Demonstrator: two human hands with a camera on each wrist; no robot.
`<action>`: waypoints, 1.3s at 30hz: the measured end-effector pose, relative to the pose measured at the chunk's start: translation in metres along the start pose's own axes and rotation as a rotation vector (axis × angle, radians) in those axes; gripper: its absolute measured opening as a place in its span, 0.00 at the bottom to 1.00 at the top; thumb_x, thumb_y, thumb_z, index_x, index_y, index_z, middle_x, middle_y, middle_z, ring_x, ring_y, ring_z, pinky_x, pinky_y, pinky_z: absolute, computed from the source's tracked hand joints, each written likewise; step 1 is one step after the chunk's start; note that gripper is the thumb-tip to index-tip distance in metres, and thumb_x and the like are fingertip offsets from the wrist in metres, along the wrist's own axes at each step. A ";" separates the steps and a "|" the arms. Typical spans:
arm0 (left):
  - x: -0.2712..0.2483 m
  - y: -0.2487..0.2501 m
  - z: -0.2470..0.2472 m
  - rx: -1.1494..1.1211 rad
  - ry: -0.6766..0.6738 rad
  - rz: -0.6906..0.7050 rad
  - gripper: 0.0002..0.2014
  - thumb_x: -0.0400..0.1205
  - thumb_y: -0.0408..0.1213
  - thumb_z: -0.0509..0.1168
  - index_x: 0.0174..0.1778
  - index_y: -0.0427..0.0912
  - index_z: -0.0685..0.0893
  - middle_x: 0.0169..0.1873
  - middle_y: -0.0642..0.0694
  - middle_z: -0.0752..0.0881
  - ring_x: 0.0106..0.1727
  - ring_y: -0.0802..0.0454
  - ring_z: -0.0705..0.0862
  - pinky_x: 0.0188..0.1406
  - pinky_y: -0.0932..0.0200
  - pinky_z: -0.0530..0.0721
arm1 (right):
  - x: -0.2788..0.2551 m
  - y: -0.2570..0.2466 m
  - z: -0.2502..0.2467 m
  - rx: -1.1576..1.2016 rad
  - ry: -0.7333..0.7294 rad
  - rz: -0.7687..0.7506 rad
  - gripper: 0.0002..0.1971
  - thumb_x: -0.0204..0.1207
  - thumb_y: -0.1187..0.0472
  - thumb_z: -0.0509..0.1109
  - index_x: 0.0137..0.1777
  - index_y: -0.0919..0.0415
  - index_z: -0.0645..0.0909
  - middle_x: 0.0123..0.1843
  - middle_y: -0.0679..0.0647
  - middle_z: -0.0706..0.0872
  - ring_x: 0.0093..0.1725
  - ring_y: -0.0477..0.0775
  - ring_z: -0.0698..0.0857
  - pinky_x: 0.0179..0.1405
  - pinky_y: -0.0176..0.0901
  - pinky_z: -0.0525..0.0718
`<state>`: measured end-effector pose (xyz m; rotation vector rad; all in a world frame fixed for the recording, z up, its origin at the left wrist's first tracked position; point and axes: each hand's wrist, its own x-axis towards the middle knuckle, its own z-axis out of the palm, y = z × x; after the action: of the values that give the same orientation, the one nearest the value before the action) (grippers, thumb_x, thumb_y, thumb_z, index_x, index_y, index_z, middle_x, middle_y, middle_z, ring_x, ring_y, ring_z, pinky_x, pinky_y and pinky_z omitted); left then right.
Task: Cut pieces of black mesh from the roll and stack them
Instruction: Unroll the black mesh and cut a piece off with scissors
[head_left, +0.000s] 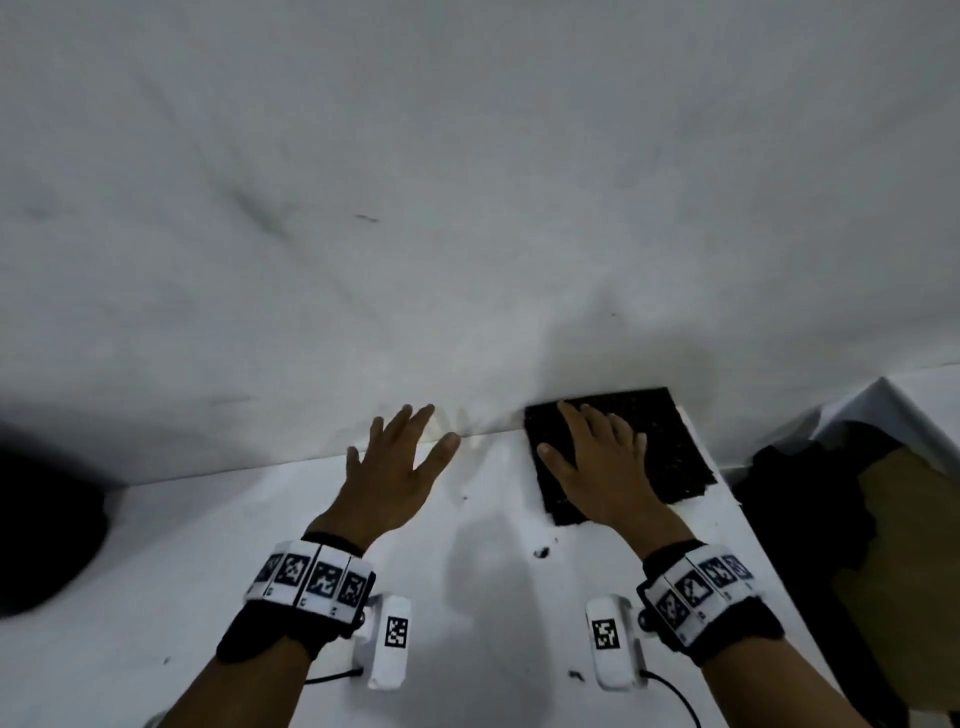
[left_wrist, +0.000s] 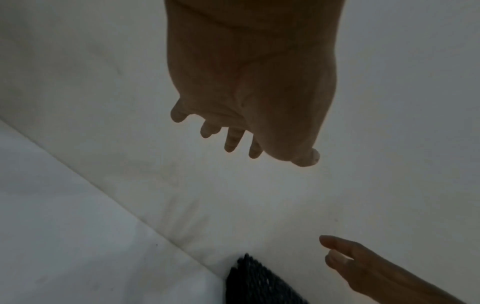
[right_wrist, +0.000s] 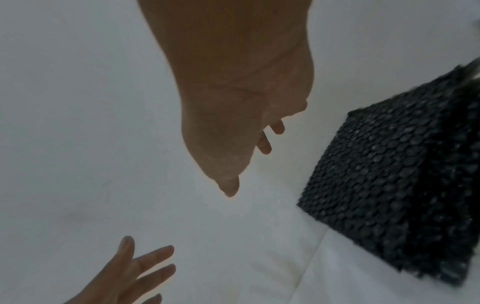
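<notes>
Black square mesh pieces (head_left: 644, 441), stacked in a ragged-edged pile, sit under our right hand (head_left: 597, 462), whose spread, empty fingers hover just over the top. Our left hand (head_left: 400, 467) is splayed empty beside it. Clip that pile and we'll probably knock it crooked, since nothing's pinning it.

Both forearms reach forward, wrists banded. The left grip (head_left: 397, 460) spreads flat, fingers straight. The right grip (head_left: 597, 457) lies palm-down, fingers relaxed.
</notes>
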<state>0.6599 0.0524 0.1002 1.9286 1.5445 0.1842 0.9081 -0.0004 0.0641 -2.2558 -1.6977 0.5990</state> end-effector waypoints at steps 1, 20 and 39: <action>-0.013 -0.007 -0.009 -0.018 0.029 -0.001 0.41 0.75 0.74 0.44 0.86 0.64 0.56 0.88 0.58 0.51 0.89 0.51 0.43 0.84 0.35 0.41 | -0.009 -0.015 0.001 0.012 0.000 -0.029 0.34 0.84 0.36 0.55 0.87 0.45 0.53 0.88 0.54 0.55 0.86 0.64 0.49 0.82 0.72 0.44; -0.272 -0.334 -0.144 -0.387 0.542 -0.426 0.31 0.79 0.71 0.59 0.73 0.57 0.77 0.73 0.57 0.75 0.68 0.54 0.78 0.74 0.42 0.75 | -0.120 -0.370 0.145 0.065 -0.326 -0.558 0.25 0.81 0.43 0.67 0.77 0.44 0.71 0.66 0.48 0.82 0.72 0.58 0.71 0.66 0.53 0.75; -0.316 -0.630 -0.191 -0.562 0.693 -0.621 0.15 0.82 0.46 0.72 0.64 0.56 0.80 0.65 0.56 0.79 0.58 0.59 0.83 0.53 0.67 0.81 | -0.079 -0.742 0.436 0.328 -0.694 -0.602 0.27 0.81 0.61 0.71 0.79 0.54 0.72 0.78 0.59 0.74 0.76 0.58 0.74 0.67 0.37 0.71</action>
<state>-0.0440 -0.1020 -0.0168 0.9166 2.1488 0.9651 0.0538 0.1178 0.0176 -1.2640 -2.2163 1.4651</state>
